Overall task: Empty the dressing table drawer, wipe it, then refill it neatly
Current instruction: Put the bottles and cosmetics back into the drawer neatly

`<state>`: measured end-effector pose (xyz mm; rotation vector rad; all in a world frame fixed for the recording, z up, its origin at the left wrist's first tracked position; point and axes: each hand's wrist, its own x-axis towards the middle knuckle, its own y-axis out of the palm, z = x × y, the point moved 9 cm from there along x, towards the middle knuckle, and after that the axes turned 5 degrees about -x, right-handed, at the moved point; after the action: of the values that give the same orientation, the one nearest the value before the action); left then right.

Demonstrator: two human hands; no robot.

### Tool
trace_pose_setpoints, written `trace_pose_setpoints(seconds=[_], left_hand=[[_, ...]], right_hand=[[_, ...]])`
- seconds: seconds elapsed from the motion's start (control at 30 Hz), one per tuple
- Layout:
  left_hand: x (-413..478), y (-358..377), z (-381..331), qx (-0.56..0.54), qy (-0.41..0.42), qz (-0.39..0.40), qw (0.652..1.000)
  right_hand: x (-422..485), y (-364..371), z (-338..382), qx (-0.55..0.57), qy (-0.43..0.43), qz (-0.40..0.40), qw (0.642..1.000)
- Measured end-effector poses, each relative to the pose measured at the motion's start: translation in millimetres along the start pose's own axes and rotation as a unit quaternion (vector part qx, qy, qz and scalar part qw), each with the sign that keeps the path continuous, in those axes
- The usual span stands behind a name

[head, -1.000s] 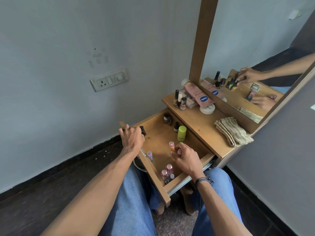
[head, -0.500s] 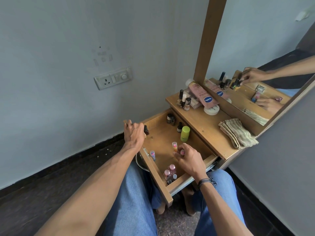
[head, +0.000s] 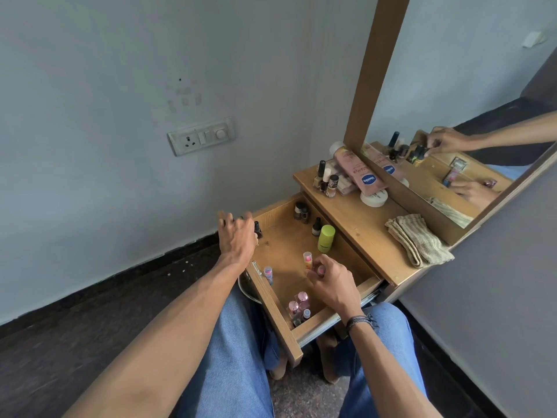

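Observation:
The wooden drawer (head: 272, 300) stands pulled out over my lap. At its far left corner my left hand (head: 236, 236) pinches a small dark bottle (head: 258, 229); the mirror shows the fingers on its cap. Mid-drawer, my right hand (head: 331, 283) curls round a small pink-capped bottle (head: 321, 270), beside a clear-capped orange tube (head: 307, 258). Also inside are a green roll-on (head: 326, 238), dark bottles (head: 301, 211) at the back, a blue-pink tube (head: 268, 274) and pink nail polishes (head: 298, 304) in the near corner.
On the table top (head: 364, 224) stand nail polish bottles (head: 327, 180), a pink lotion tube (head: 357, 168), a white jar (head: 373, 198) and a folded cloth (head: 417, 240). A mirror (head: 452, 86) rises behind. The wall with a socket plate (head: 200, 136) is close on the left.
My left hand has shifted slightly at the drawer's far left corner, still by the dark bottle. My right hand stays mid-drawer on the pink-capped bottle. The view has drifted a little.

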<state>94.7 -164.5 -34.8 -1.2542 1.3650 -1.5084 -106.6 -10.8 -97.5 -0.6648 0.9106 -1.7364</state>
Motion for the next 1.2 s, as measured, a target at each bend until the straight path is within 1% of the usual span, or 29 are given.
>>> trace_pose_setpoints(seconds=[0.2, 0.3, 0.37, 0.4, 0.47, 0.53, 0.6, 0.67, 0.77, 0.93, 1.03, 1.2], left_hand=[[-4, -5, -3, -0.009, 0.025, -0.029, 0.999], [-3, -3, -10, -0.016, 0.071, -0.035, 0.997], [-3, -1, -18, -0.047, 0.107, -0.034, 0.993], [-4, 0, -23, -0.091, 0.119, -0.034, 0.988], [-6, -1, -31, -0.227, 0.126, -0.014, 0.966], [-6, 7, -42, -0.349, 0.111, 0.055, 0.929], [-6, 17, -51, -0.415, 0.097, 0.119, 0.897], [-6, 23, -59, -0.424, 0.111, 0.154, 0.885], [-7, 36, -65, -0.408, 0.134, 0.187, 0.883], [-8, 47, -70, -0.365, 0.16, 0.18, 0.9], [-7, 49, -64, -0.361, 0.141, 0.17, 0.906], [-8, 48, -56, -0.366, 0.107, 0.168, 0.909]], right_hand=[[8, 7, -6, 0.023, 0.042, 0.032, 0.998], [15, 8, -6, 0.038, 0.057, 0.048, 0.997], [22, 10, -2, 0.05, 0.056, 0.054, 0.996], [25, 10, 1, 0.057, 0.055, 0.051, 0.996], [31, 12, 6, 0.066, 0.055, 0.043, 0.995], [36, 15, 10, 0.073, 0.056, 0.036, 0.995], [39, 18, 14, 0.074, 0.053, 0.029, 0.995], [41, 20, 18, 0.078, 0.047, 0.022, 0.996], [43, 21, 24, 0.076, 0.023, 0.004, 0.997], [41, 26, 29, 0.065, 0.004, 0.005, 0.998], [40, 29, 28, 0.066, 0.006, 0.01, 0.998], [39, 35, 21, 0.067, 0.049, 0.043, 0.996]])
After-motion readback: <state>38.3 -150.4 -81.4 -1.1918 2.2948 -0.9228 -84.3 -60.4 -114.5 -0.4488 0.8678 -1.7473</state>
